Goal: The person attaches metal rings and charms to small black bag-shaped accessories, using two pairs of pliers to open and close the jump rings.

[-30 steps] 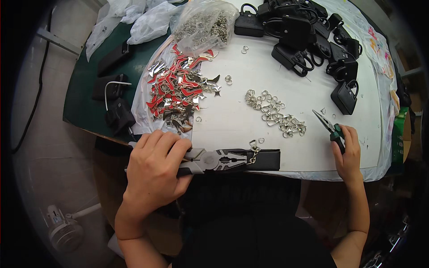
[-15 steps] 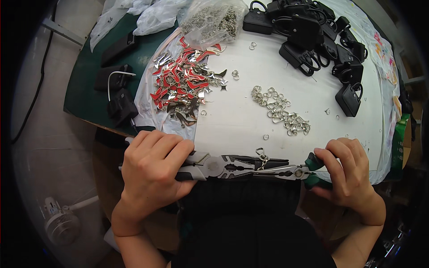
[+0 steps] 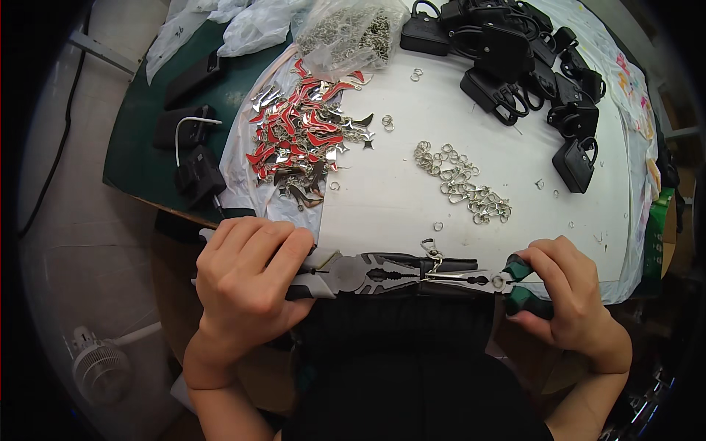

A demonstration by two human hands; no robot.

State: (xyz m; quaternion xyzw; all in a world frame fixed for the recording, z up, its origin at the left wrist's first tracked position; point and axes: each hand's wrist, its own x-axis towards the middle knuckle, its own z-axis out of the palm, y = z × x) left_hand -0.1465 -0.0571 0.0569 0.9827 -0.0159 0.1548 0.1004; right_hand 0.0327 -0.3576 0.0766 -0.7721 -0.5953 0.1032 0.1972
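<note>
My left hand [image 3: 254,275] is closed around the grey-and-black handles of large combination pliers [image 3: 349,273]. In my right hand [image 3: 570,301] are smaller long-nose pliers [image 3: 498,283] with green handles, the handles spread a little. Both tools point inward at the table's near edge, and their jaw tips meet. A silver lobster clasp [image 3: 428,245] with a short bit of chain [image 3: 437,259] stands up at the meeting point. What exactly the tips pinch is too small to tell. Just behind the jaws lies a dark, flat-looking piece [image 3: 460,265], partly covered by the tools.
Beyond my hands lies a row of silver clasps and rings [image 3: 463,184]. Red and silver shoe-shaped charms [image 3: 305,125] are heaped at left, below a clear bag of metal rings [image 3: 346,40]. Small black bags [image 3: 504,55] pile up at back right; black devices [image 3: 198,176] sit far left.
The green handles have spread slightly apart, and my right hand has lowered a little. My left hand has shifted slightly left. The clasp stays at the jaw tips.
</note>
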